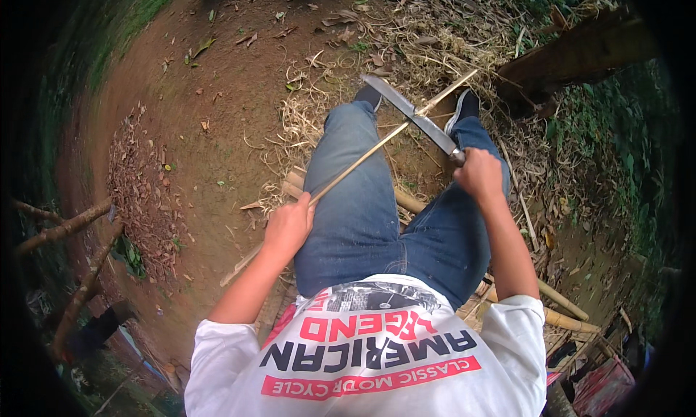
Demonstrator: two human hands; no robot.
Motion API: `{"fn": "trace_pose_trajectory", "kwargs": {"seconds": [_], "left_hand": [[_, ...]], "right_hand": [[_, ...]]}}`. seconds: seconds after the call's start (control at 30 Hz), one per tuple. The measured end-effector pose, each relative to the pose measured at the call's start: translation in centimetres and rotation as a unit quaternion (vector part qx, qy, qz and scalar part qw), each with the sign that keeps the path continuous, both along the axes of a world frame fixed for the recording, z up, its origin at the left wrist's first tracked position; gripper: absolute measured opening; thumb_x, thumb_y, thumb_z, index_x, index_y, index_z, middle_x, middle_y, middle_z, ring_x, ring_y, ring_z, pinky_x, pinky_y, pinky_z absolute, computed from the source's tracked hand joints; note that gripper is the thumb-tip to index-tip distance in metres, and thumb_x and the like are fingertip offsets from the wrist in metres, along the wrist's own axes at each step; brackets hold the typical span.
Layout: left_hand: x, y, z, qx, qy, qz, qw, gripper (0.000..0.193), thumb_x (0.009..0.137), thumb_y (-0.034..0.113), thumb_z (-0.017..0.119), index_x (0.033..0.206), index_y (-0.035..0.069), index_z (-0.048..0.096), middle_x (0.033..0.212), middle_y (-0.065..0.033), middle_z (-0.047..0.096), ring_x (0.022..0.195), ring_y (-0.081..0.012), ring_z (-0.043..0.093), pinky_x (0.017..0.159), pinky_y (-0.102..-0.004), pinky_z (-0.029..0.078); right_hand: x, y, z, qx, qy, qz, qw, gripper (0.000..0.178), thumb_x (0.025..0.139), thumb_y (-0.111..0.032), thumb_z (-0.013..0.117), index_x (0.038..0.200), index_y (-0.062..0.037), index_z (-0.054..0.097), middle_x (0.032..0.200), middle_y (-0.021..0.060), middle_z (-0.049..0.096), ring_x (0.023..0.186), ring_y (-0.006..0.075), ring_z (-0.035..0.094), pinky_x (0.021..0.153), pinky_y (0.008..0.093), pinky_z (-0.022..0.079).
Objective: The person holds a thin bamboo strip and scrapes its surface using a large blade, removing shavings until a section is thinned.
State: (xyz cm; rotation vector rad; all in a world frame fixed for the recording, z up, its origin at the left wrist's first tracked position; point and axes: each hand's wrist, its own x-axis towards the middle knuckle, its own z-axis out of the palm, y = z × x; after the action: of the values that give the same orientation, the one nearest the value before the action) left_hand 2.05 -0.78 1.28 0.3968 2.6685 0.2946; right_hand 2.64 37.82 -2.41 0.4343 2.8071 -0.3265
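White shirt (348, 408): we see printed words across its front, upside down to us.
Black row (375, 353): large capitals.
Red row (366, 328): capitals nearer the hem.
Red band (371, 385): smaller white capitals.

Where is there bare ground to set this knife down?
The dirt between the leaf pile and your left hand is mostly bare, with a few scattered leaves. It's crowded ahead, among the shavings, and right, near the brown trunk.

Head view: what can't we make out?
All in the head view:
Machete handle: mostly covered by the right hand.
Bamboo strip, gripped stretch: inside the left hand.
Left shoe, heel: behind jeans.
Trunk, outer end: lost at the dark rim.
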Motion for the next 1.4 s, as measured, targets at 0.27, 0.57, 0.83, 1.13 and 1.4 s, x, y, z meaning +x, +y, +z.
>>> {"fn": "trace_pose_trajectory", "kwargs": {"seconds": [0.27, 0.57, 0.83, 1.13, 1.4], "left_hand": [[0.1, -0.4, -0.5, -0.015, -0.002, -0.018, 1.000, 0.020, 0.098, 0.024, 0.052, 0.101, 0.004, 0.052, 0.067, -0.0235, 0.063, 0.066, -0.0431, 0.064, 0.060, -0.0540, 0.051], [-1.6, 1.0, -0.7, 0.027, -0.029, -0.023, 0.999, 0.020, 0.098, 0.024, 0.052, 0.099, 0.003, 0.052, 0.067, -0.0255, 0.061, 0.068, -0.0463, 0.062, 0.061, -0.0552, 0.048], [-0.8, -1.0, -1.7, 0.045, -0.026, -0.019, 0.998, 0.020, 0.098, 0.021, 0.052, 0.107, 0.002, 0.054, 0.067, -0.0266, 0.060, 0.069, -0.0470, 0.062, 0.061, -0.0556, 0.047], [-2.2, 1.5, -1.8, 0.085, -0.043, -0.026, 0.995, 0.019, 0.098, 0.021, 0.052, 0.098, 0.003, 0.050, 0.067, -0.0275, 0.059, 0.069, -0.0483, 0.060, 0.060, -0.0566, 0.045], [-1.6, -2.0, -2.7, 0.078, -0.002, -0.035, 0.996, 0.018, 0.097, 0.023, 0.052, 0.098, 0.005, 0.051, 0.065, -0.0261, 0.060, 0.065, -0.0476, 0.061, 0.058, -0.0570, 0.047]], "right_hand": [[0.5, -7.1, 0.7, -0.044, -0.041, 0.115, 0.992, 0.017, 0.072, -0.022, 0.069, 0.082, -0.0087, 0.070, 0.082, 0.0178, 0.071, 0.076, 0.0345, 0.071, 0.072, 0.0453, 0.057], [0.4, 1.3, -0.4, 0.057, 0.013, 0.004, 0.998, 0.021, 0.070, -0.020, 0.074, 0.083, -0.0053, 0.068, 0.083, 0.0193, 0.070, 0.077, 0.0361, 0.070, 0.071, 0.0460, 0.056], [-0.2, -7.6, -0.7, -0.029, 0.003, 0.120, 0.992, 0.022, 0.063, -0.021, 0.075, 0.080, -0.0099, 0.067, 0.074, 0.0140, 0.069, 0.071, 0.0321, 0.069, 0.069, 0.0435, 0.056], [-0.7, 0.8, 0.2, 0.034, 0.016, 0.015, 0.999, 0.022, 0.072, -0.023, 0.075, 0.086, -0.0078, 0.068, 0.079, 0.0162, 0.071, 0.075, 0.0328, 0.071, 0.069, 0.0457, 0.057], [-2.8, 3.5, -0.3, -0.008, -0.026, -0.062, 0.998, 0.020, 0.075, -0.022, 0.066, 0.085, -0.0050, 0.068, 0.085, 0.0152, 0.072, 0.082, 0.0302, 0.071, 0.074, 0.0428, 0.057]]}}
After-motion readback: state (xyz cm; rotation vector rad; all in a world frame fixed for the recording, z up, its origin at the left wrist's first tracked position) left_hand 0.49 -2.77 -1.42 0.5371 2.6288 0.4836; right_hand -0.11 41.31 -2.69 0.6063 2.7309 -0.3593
